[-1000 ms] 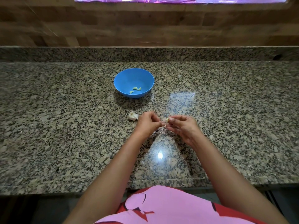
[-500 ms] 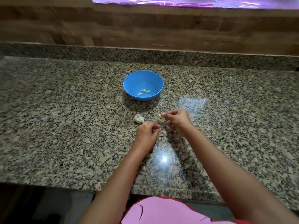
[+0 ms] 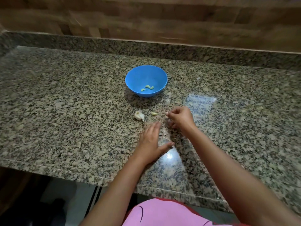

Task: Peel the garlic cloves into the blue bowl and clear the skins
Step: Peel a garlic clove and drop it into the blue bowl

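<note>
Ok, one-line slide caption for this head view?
Left hand flat on the granite counter, right hand curled beside a loose clove and unpeeled garlic; three peeled cloves in the blue bowl.

Peeled cloves point(image 3: 147, 88) in bowl point(image 3: 136, 75).

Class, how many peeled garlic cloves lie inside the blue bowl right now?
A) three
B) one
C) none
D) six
A: three pale peeled cloves lie close together at the bottom of the blue bowl.
</note>
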{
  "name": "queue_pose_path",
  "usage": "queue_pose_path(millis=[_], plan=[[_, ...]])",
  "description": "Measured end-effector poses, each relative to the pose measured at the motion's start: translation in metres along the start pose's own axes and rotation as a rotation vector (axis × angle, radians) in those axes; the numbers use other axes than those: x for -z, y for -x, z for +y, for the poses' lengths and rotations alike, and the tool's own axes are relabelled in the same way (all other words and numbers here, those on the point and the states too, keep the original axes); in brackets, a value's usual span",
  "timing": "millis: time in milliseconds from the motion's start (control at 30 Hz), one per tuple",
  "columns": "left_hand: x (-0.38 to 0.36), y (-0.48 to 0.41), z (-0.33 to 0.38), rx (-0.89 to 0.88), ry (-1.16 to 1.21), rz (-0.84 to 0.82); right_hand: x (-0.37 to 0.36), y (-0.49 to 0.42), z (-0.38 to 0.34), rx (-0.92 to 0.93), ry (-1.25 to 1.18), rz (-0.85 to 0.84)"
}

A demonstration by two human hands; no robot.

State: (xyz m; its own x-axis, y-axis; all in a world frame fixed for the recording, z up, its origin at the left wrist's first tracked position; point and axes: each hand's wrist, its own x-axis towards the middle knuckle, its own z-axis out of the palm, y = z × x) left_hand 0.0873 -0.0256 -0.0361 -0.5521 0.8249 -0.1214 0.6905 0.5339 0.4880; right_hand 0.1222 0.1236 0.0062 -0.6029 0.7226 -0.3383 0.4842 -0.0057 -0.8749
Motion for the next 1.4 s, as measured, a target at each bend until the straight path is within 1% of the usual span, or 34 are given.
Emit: queue_pose_path(millis=[67, 133, 200, 267, 333, 433, 467, 533, 600, 633, 700, 767, 833, 900, 1000, 1133, 1167, 1200, 1267, 1333, 1400], plan=[[-0.006, -0.005, 0.006, -0.060, -0.096, -0.026, 0.013, 0.008, 0.010, 0.029, 0.048, 0.016], [-0.008, -0.011, 0.009, -0.107, -0.139, -0.015, 0.023, 0.018, 0.018, 0.088, 0.135, 0.034], [-0.008, -0.008, 0.009, -0.135, -0.150, 0.017, 0.030, 0.027, 0.023, 0.154, 0.236, 0.025], [-0.009, 0.001, 0.008, -0.153, -0.103, 0.079, 0.032, 0.037, 0.028, 0.193, 0.299, -0.032], [-0.008, 0.010, 0.008, -0.156, -0.012, 0.140, 0.031, 0.049, 0.033, 0.246, 0.328, -0.092], [0.000, 0.018, 0.011, -0.081, 0.258, 0.186, 0.025, 0.064, 0.047, 0.393, 0.447, -0.170], [0.004, 0.020, 0.011, -0.032, 0.352, 0.214, 0.023, 0.067, 0.053, 0.414, 0.544, -0.190], [0.009, 0.027, 0.008, 0.065, 0.493, 0.284, 0.016, 0.070, 0.068, 0.389, 0.802, -0.210], [0.012, 0.033, 0.003, 0.154, 0.547, 0.322, 0.007, 0.068, 0.077, 0.366, 1.007, -0.189], [0.014, 0.034, 0.001, 0.179, 0.574, 0.343, 0.000, 0.064, 0.076, 0.376, 1.057, -0.182], [0.015, 0.033, -0.002, 0.218, 0.638, 0.392, -0.014, 0.059, 0.067, 0.440, 1.088, -0.207], [0.015, 0.031, -0.002, 0.249, 0.675, 0.419, -0.028, 0.057, 0.057, 0.544, 1.076, -0.257], [0.016, 0.031, -0.002, 0.258, 0.683, 0.414, -0.034, 0.060, 0.051, 0.653, 1.017, -0.297], [0.015, 0.033, -0.001, 0.250, 0.691, 0.415, -0.030, 0.069, 0.049, 0.735, 0.948, -0.303], [0.016, 0.035, 0.002, 0.292, 0.690, 0.409, -0.016, 0.085, 0.053, 0.773, 0.874, -0.287], [0.019, 0.042, -0.001, 0.271, 0.727, 0.397, -0.001, 0.092, 0.060, 0.740, 0.827, -0.217], [0.021, 0.045, -0.002, 0.253, 0.708, 0.374, 0.000, 0.091, 0.060, 0.737, 0.829, -0.206], [0.021, 0.048, -0.005, 0.236, 0.628, 0.344, -0.001, 0.091, 0.059, 0.734, 0.842, -0.200], [0.020, 0.057, -0.017, 0.203, 0.313, 0.217, -0.004, 0.088, 0.057, 0.713, 0.841, -0.183], [0.017, 0.069, -0.028, 0.187, -0.038, 0.044, -0.007, 0.086, 0.053, 0.627, 0.698, -0.124], [0.011, 0.074, -0.035, 0.203, -0.245, -0.065, -0.008, 0.080, 0.047, 0.448, 0.442, -0.072]])
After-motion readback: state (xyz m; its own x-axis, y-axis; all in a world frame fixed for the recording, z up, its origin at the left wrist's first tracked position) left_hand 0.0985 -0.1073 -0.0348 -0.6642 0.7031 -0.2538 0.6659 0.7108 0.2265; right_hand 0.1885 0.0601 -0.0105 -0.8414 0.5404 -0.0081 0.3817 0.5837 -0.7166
